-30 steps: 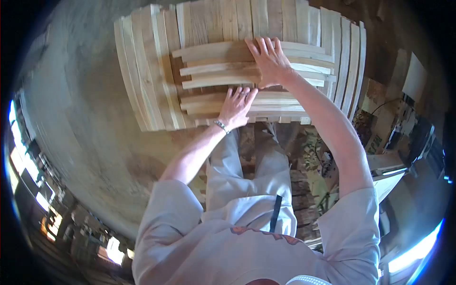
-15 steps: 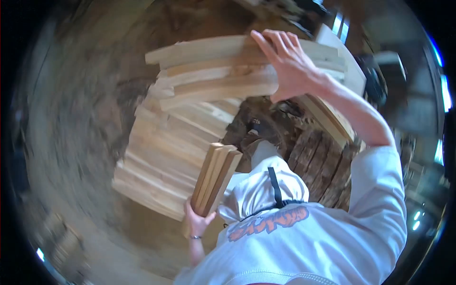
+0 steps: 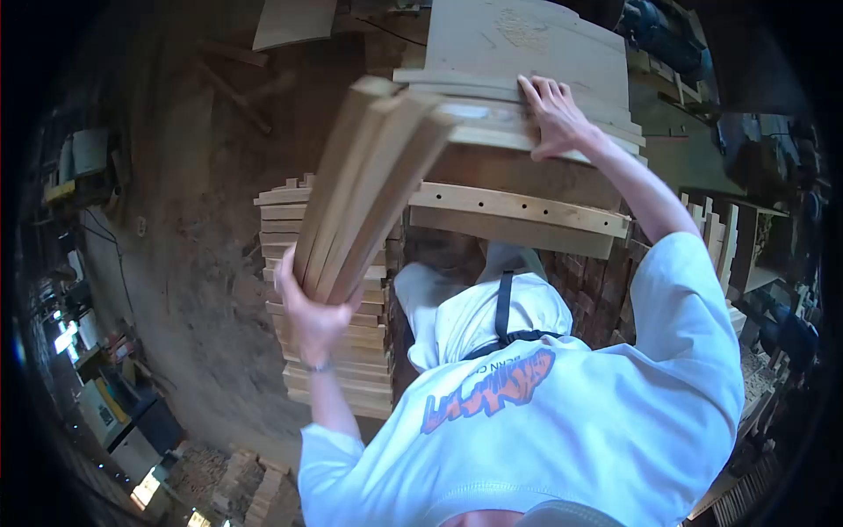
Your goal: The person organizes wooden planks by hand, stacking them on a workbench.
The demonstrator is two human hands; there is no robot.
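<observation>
My left hand (image 3: 312, 312) is wrapped around the lower end of a bundle of wooden strips (image 3: 364, 193), several side by side. The bundle slants up to the right. Its blurred upper end overlaps the left part of other wooden strips (image 3: 492, 127) lying along the near edge of a pale worktop (image 3: 562, 53). Across those strips my right hand (image 3: 558, 119) is clamped, fingers over the far side and thumb on the near side. Below the left-hand bundle is a stack of wooden strips (image 3: 338, 356), partly covered by the hand and bundle.
A wooden rail with dark holes (image 3: 492, 200) runs in front of my legs. A blue-grey machine (image 3: 663, 39) stands at the back right. More upright wood pieces (image 3: 716, 233) are at the right. A pale board (image 3: 294, 22) lies at the far left.
My left hand has raised its bundle up and forward from beside my leg. My right hand's strips now lie at the worktop edge. The view has turned, bringing the worktop to the front.
</observation>
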